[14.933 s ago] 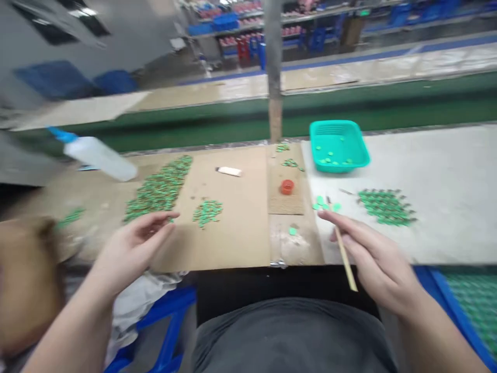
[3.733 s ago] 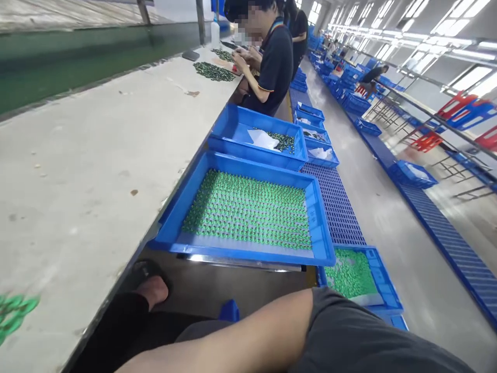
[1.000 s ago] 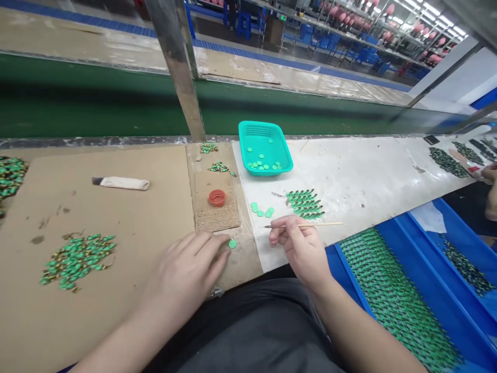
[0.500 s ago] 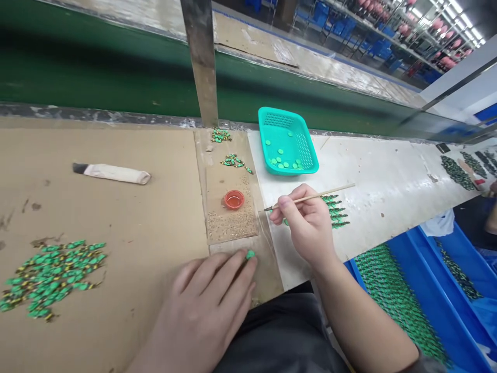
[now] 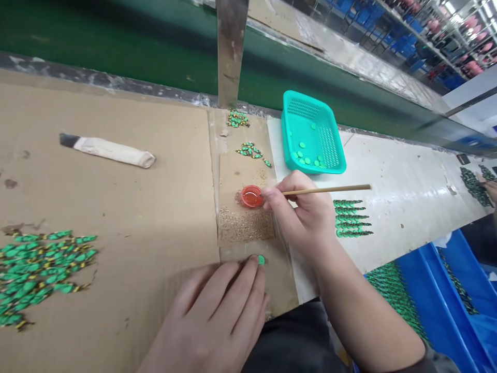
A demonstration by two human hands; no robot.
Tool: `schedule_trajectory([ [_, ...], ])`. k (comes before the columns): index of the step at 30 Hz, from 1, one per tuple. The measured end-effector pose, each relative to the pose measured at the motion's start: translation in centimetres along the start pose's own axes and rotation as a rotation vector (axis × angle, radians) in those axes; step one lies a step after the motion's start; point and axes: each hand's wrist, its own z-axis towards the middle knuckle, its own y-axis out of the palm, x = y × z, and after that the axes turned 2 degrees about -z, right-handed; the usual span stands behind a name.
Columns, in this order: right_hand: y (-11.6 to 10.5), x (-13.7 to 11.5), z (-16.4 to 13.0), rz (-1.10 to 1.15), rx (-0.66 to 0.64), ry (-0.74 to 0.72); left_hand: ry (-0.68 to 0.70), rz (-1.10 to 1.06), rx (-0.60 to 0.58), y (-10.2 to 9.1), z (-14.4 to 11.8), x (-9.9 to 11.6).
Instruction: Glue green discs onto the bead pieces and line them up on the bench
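Item: thin wooden stick (image 5: 326,190), held in my right hand (image 5: 301,215). The fingers were pinched together on it near its working end, thumb and forefinger close to the tip. Its long axis lay nearly level across the view, free end pointing to my right over the white bench top (image 5: 407,197), tip pointing left into the small red cup (image 5: 252,197); the tip itself was hidden behind my fingertips, so I could not tell whether it touched the liquid. I judged the stick light and stiff but easily snapped, best gripped low, like a pen, for control.

Item: small green disc (image 5: 261,260), lying flat on the cardboard strip (image 5: 248,171) near the bench edge. My left hand (image 5: 217,321) rested palm down, fingers together and extended, a fingertip touching the disc's edge and closed on nothing. I judged the disc very light, rigid and apt to skid (a fingertip press from above seemed surer than a pinch).

Item: teal basket (image 5: 330,160), beyond the cup, holding a few more discs.

Item: rows of green pieces (image 5: 351,217), just right of my right hand.

Item: loose heap of green pieces (image 5: 42,269), far left on the cardboard sheet (image 5: 116,207).

Item: wrapped tube (image 5: 108,150), lying on its side, well apart from both hands.
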Motion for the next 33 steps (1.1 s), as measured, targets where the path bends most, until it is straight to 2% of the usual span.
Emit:
schedule_trajectory([
  [5, 0.2, 0.3, 0.2, -0.068, -0.029, -0.063, 0.006, -0.003, 0.002, 0.1, -0.3, -0.1],
  [11, 0.3, 0.3, 0.1, -0.083, -0.029, -0.053, -0.008, -0.015, 0.052, 0.4, -0.4, -0.1],
  [21, 0.5, 0.4, 0.1, -0.058, -0.021, -0.025, -0.017, -0.016, 0.023, 0.3, -0.3, 0.0],
  [24, 0.1, -0.3, -0.2, -0.015, 0.031, -0.009, -0.021, -0.016, 0.021, 0.2, -0.2, 0.1],
  [28, -1.5, -2.2, -2.7, 0.044, 0.133, 0.053, -0.060, -0.051, 0.003, -0.2, 0.2, 0.1],
  [33, -2.4, -4.0, -8.5, 0.161, 0.114, 0.165, -0.075, -0.069, -0.036, -0.2, 0.4, 0.0],
])
